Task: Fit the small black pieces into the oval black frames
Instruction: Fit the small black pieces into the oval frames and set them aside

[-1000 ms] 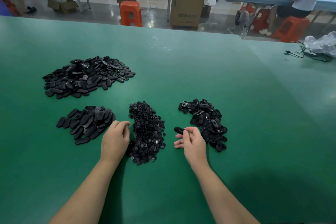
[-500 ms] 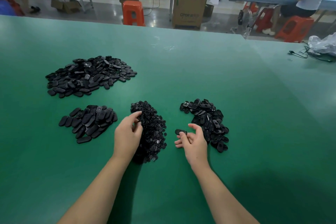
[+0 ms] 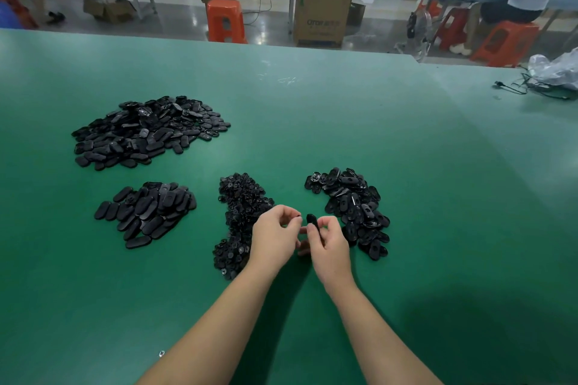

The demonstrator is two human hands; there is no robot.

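My right hand (image 3: pixel 328 244) pinches one oval black frame (image 3: pixel 311 219) upright between thumb and fingers. My left hand (image 3: pixel 275 236) is right beside it, its fingertips pinched on a small black piece (image 3: pixel 299 216) that barely shows. Under and left of my left hand lies the heap of small black pieces (image 3: pixel 240 206). To the right of my right hand is a pile of open oval frames (image 3: pixel 353 203). Two piles of closed oval parts lie at the left, a small one (image 3: pixel 147 209) and a larger one (image 3: pixel 147 131) farther back.
The green table (image 3: pixel 344 122) stretches wide on all sides. A plastic bag (image 3: pixel 556 69) and a black cable (image 3: pixel 516 89) lie at the far right. Orange stools, cardboard boxes and a seated person are beyond the far edge. A tiny pale speck (image 3: pixel 161 353) lies near me.
My left hand has come off the heap of small pieces and moved right, up to my right hand. My right hand has tilted the oval frame upright.
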